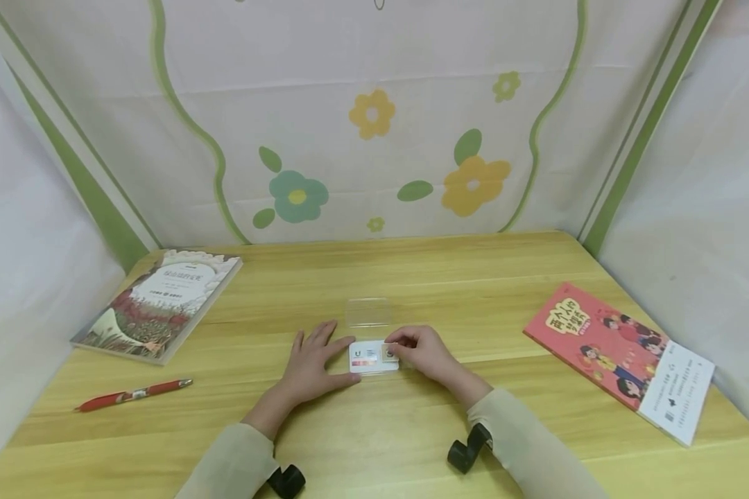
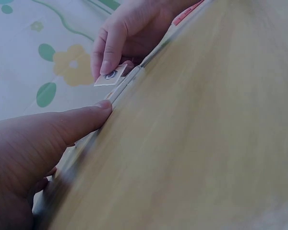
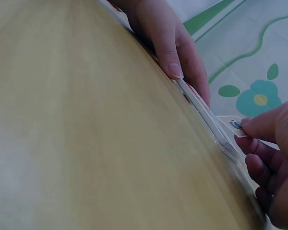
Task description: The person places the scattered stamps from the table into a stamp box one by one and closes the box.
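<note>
A white card (image 1: 360, 354) with a logo and a reddish strip lies on the table in front of me. It appears to sit in the near half of a clear plastic case, whose transparent lid (image 1: 368, 312) lies folded back beyond it. My left hand (image 1: 312, 367) rests at the card's left side, fingers spread, thumb and index finger touching its edge. Between thumb and fingers, my right hand (image 1: 423, 352) pinches a small cream-coloured square (image 2: 104, 80) with a dark round mark. In the left wrist view this square is tilted just above the card's right end.
A book with a flowery cover (image 1: 168, 298) lies at the back left, with a red pen (image 1: 134, 394) nearer me. At the right is a red-and-white book (image 1: 618, 360). Patterned cloth (image 1: 349, 62) encloses the table's back and sides.
</note>
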A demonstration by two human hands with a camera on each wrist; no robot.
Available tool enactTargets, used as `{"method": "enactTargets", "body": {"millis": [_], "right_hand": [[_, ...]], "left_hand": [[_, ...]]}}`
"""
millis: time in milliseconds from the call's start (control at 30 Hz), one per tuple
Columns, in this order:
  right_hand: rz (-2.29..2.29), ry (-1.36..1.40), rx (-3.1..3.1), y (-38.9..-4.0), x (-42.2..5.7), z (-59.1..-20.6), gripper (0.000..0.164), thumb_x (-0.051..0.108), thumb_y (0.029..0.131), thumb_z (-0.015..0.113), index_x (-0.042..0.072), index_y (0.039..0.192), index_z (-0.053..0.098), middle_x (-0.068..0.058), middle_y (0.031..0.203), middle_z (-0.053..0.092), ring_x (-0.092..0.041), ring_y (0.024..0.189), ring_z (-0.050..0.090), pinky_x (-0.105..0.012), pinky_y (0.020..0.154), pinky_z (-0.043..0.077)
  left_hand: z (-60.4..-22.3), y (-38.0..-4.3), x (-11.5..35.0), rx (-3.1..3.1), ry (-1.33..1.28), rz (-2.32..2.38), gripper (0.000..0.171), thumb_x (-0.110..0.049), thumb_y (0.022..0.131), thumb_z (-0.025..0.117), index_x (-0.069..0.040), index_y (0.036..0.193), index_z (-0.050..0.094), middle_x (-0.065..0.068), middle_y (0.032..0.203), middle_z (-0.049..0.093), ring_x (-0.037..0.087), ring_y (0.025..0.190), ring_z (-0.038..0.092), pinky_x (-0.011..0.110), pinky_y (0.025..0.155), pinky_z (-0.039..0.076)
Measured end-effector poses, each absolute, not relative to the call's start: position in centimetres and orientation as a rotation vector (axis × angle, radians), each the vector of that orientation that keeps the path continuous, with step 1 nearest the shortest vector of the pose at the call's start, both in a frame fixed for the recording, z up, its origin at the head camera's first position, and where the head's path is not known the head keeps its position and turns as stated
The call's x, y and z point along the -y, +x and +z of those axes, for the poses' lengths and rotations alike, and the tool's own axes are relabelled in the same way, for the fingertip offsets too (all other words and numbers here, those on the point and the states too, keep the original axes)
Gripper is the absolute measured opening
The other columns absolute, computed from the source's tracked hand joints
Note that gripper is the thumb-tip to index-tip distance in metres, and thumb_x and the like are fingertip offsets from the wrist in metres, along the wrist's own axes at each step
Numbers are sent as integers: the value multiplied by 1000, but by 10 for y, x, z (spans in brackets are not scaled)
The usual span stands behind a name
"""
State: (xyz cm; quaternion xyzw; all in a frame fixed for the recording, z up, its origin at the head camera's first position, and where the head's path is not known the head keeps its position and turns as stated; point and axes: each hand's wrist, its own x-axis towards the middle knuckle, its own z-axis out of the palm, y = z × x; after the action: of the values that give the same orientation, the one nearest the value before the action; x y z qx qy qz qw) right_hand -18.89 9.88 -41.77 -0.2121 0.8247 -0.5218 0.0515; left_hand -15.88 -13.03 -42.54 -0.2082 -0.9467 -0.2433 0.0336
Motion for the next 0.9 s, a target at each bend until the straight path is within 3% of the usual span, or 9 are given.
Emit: {"method": "enactTargets", "body": {"millis": [200, 467, 900], "right_hand": [[-1618, -663, -2472, -182, -96, -407, 8, 0, 77, 62, -2, 84, 65, -8, 73, 59, -15, 60, 45, -21, 52, 37], [-1491, -672, -2583, -189, -97, -422, 9, 12, 79, 63, 8, 86, 67, 3, 74, 57, -12, 62, 46, -23, 54, 39], [-1439, -727, -2694, -190, -98, -428, 7, 8, 77, 64, 11, 82, 66, 6, 70, 51, -11, 61, 45, -23, 53, 39]], "left_hand": [[-426, -159, 130, 2911, -640, -750, 69, -60, 69, 58, -20, 125, 49, 14, 137, 25, 29, 126, 14, 54, 95, 0], [-428, -159, 132, 2903, -642, -764, 69, -60, 69, 57, -21, 125, 48, 13, 138, 25, 29, 126, 14, 54, 95, 0], [-429, -160, 131, 2883, -656, -766, 69, -62, 70, 55, -22, 125, 48, 13, 137, 25, 29, 126, 15, 55, 95, 0]]}}
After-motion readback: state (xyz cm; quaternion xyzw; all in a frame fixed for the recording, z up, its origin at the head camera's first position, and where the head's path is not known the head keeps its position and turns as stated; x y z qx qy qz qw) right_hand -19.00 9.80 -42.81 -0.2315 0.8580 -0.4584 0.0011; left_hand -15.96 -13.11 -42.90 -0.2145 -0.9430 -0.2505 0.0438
